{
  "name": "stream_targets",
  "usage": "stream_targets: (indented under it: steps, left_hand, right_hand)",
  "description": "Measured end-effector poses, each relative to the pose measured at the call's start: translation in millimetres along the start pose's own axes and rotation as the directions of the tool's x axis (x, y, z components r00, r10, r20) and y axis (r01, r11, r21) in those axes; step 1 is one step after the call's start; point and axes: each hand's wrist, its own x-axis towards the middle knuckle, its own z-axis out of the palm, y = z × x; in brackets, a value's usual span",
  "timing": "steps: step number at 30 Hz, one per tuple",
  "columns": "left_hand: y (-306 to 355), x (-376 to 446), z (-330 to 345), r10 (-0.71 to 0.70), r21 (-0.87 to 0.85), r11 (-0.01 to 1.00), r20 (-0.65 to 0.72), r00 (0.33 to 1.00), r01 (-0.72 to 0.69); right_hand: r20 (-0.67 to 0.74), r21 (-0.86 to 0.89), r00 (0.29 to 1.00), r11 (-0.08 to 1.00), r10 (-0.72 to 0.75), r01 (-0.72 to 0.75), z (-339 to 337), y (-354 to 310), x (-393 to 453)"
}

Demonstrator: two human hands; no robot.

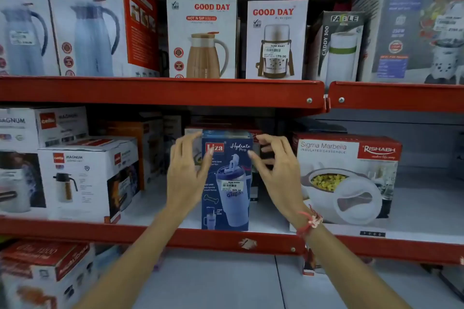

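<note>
Hemmed by a white Magnum box (85, 178) off to the left and a Sigma Marbella box (351, 173) near on the right, darker cartons packed close behind, red shelf lip (213, 238) just in front. Between them, upright at the shelf's front edge, the blue Liza box (226, 183). Flanking its upper half with left hand (187, 173) and right hand (276, 170), forearms reaching up over the lip, fingers loosely bent and apart, clamped on nothing. Thumb tips at the front face, touching or not impossible to tell.

1. Upper red shelf (160, 91): Good Day flask boxes (202, 36) stand in a row, with a Fable Caddy 300 box (337, 45) at their right.
2. Middle red shelf (100, 231): Cello Magnum boxes (82, 178) on the left, a blue Liza Hydrate Pro box (226, 183) upright at the front edge, and a Rishabh casserole box (346, 178) on the right.
</note>
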Motion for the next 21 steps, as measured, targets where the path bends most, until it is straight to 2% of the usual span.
stream_targets:
  steps: [2,4,6,8,15,21]
  left_hand:
    - [-2.7,-7.6,8.3,-0.181,-0.099,0.976,0.128,0.975,0.194]
    - [-9.5,-21.6,12.9,-0.286,-0.152,0.928,0.299,0.91,0.341]
    - [-14.7,-32.5,14.3,-0.331,-0.144,0.898,0.402,0.854,0.416]
    - [-26.2,-43.6,-0.7,-0.359,-0.147,0.88,0.416,0.835,0.452]
    - [-21.6,-34.5,-9.8,-0.303,-0.269,0.871,0.364,0.881,0.41]
    - [11.2,-47.8,-37.7,-0.251,-0.371,0.851,0.333,0.909,0.371]
  right_hand:
    - [0.162,0.077,0.958,0.965,0.237,-0.252,6.0,9.9,-3.0]
    - [0.354,0.101,0.857,0.895,0.375,-0.434,13.9,18.9,-13.8]
    - [0.48,0.096,0.775,0.853,0.412,-0.514,21.7,24.3,-25.7]
    - [0.538,0.11,0.733,0.828,0.416,-0.551,33.8,14.4,-41.3]
    - [0.439,0.251,0.825,0.833,0.356,-0.493,23.5,5.0,-39.2]
    - [0.425,0.331,0.844,0.812,0.327,-0.481,-1.6,-12.9,-55.3]
